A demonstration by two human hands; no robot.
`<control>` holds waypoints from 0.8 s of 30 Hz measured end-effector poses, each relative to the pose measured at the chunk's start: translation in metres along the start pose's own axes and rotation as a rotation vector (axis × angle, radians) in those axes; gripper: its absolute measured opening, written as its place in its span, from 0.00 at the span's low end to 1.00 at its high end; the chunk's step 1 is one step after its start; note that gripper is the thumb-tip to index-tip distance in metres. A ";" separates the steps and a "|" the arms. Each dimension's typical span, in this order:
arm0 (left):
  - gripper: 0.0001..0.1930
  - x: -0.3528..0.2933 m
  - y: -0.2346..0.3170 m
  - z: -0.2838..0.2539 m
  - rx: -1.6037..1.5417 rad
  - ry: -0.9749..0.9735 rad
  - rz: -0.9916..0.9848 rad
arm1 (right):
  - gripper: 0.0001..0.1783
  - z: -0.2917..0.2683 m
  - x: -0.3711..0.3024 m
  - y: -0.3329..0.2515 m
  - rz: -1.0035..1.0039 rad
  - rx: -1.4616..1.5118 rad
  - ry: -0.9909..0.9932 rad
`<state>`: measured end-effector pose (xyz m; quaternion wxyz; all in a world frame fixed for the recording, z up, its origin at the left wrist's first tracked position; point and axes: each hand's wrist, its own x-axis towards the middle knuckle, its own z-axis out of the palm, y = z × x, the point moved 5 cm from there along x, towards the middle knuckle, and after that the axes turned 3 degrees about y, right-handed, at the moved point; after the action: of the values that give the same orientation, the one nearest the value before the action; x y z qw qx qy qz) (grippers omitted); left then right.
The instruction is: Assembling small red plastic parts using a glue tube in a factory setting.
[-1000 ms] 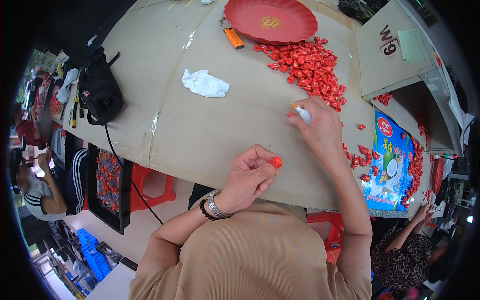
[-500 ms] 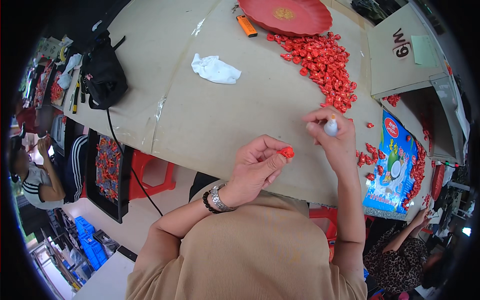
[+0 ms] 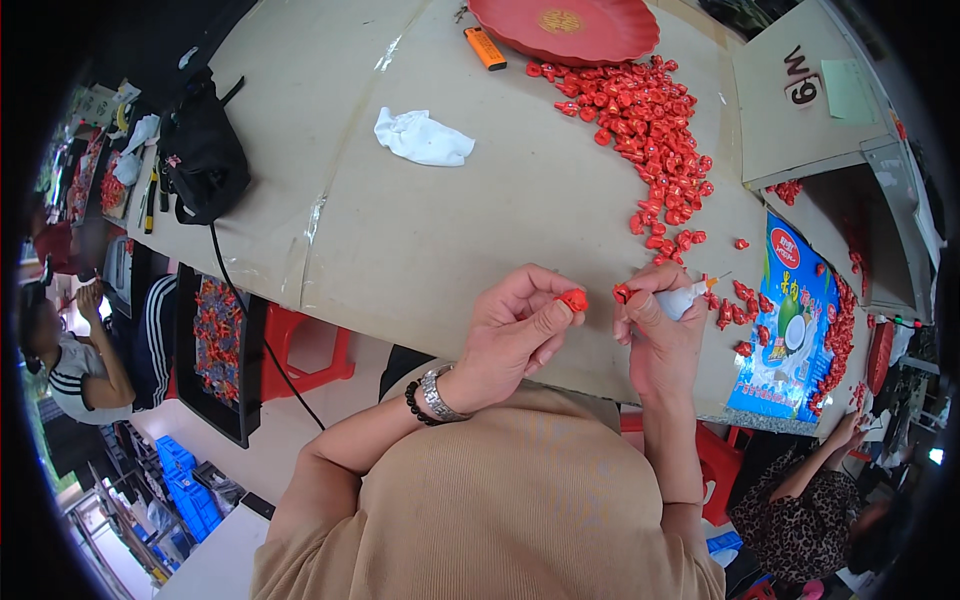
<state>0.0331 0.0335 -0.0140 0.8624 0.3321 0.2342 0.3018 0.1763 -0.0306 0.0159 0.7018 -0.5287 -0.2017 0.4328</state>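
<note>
Between the thumb and fingers of my left hand (image 3: 520,325) is a small glossy red plastic piece (image 3: 573,299). Just to its right, my right hand (image 3: 660,330) pinches another small red piece (image 3: 622,293) in its fingertips. That same hand also keeps hold of a small white squeeze bottle (image 3: 682,299), whose orange tip and thin needle point right, away from the left hand. A short gap separates the two red pieces. Beyond the right hand a heap of similar red pieces (image 3: 650,130) spreads over the table (image 3: 420,230).
A red scalloped tray (image 3: 610,40), an orange utility-type item (image 3: 485,48) and a crumpled white cloth (image 3: 424,137) lie farther back. At right are a blue printed sheet (image 3: 785,330) with red pieces and a grey metal box (image 3: 800,110). A black bag (image 3: 205,150) sits left; co-workers flank both sides.
My right hand has come down from the heap's near end with a red piece pinched in it, and the bottle's tip has swung to the right. The left hand stays nearly still.
</note>
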 end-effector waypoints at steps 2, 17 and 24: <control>0.12 0.001 0.001 0.000 0.022 -0.011 0.008 | 0.09 0.000 0.000 0.003 0.057 0.042 -0.005; 0.11 0.003 0.001 0.006 0.128 -0.039 0.015 | 0.09 0.006 -0.005 -0.015 -0.285 -0.292 -0.039; 0.09 0.002 0.004 0.010 0.268 -0.048 0.030 | 0.10 0.007 -0.009 -0.034 -0.498 -0.596 -0.061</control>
<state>0.0389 0.0327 -0.0041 0.8110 0.4549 0.2468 0.2726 0.1801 -0.0361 0.0514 0.5947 -0.6312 -0.4614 0.1873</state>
